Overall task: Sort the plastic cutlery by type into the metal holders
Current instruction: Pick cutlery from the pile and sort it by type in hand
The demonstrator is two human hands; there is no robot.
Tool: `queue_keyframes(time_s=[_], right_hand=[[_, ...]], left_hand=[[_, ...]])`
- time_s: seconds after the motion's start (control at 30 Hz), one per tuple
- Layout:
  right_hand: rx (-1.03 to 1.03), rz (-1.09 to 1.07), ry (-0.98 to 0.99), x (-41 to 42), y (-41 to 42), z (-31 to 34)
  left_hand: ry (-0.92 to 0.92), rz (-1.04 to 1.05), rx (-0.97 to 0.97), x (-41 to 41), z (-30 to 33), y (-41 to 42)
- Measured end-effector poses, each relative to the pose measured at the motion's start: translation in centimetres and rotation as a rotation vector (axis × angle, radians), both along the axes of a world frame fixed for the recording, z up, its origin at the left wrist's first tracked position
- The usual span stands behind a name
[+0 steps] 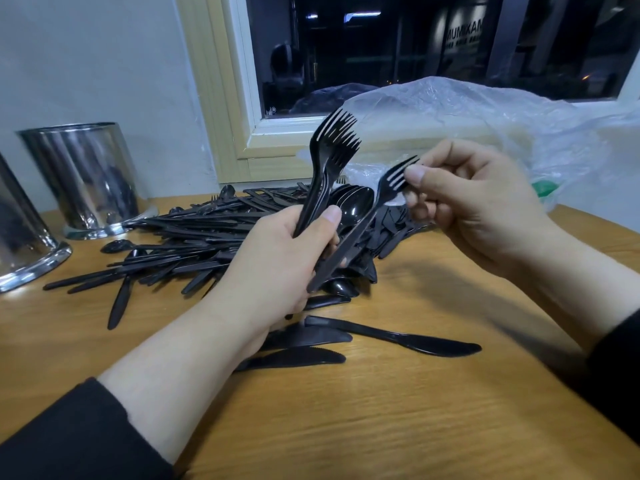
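Observation:
My left hand (277, 258) grips a bunch of black plastic forks (332, 150) by their handles, tines pointing up. My right hand (474, 202) pinches another black fork (367, 216) by its tines, with the handle slanting down toward my left palm. Under both hands lies a big pile of black plastic cutlery (194, 237) with spoons, knives and forks mixed. Three loose knives (398, 336) lie on the table nearer to me. Two shiny metal holders stand at the left: one upright by the wall (83, 174), one at the frame's edge (20, 237).
A wooden table (381, 410) carries everything. A crumpled clear plastic bag (485, 119) lies behind the pile at the right, under a dark window (415, 43). A white wall rises behind the holders. My forearms wear black sleeves.

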State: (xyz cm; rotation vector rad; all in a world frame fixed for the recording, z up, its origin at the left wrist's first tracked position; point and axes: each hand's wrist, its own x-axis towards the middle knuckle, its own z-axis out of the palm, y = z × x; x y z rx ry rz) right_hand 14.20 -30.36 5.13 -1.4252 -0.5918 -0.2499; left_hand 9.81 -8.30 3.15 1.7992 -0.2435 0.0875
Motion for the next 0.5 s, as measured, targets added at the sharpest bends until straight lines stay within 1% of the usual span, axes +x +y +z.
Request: queue_keyframes(time_s=[0.1, 0.2, 0.37, 0.43, 0.5], right_hand=[[-0.063, -0.090, -0.092, -0.1, 0.5, -0.3], [-0.162, -0.220, -0.183, 0.3, 0.4, -0.6], [-0.195, -0.303, -0.252, 0.1, 0.9, -0.4], [-0.210, -0.339, -0.257, 0.0, 1.2, -0.4], [-0.256, -0.340, -0.164, -0.2, 1.3, -0.4]], left_hand=[[0.029, -0.056, 0.022, -0.3, 0.1, -0.3], [0.065, -0.148, -0.015, -0.3, 0.1, -0.3], [0.051, -0.223, 0.021, -0.3, -0.3, -0.4], [0.061, -0.219, 0.003, -0.2, -0.3, -0.3], [0.069, -0.201, -0.023, -0.2, -0.2, -0.2]])
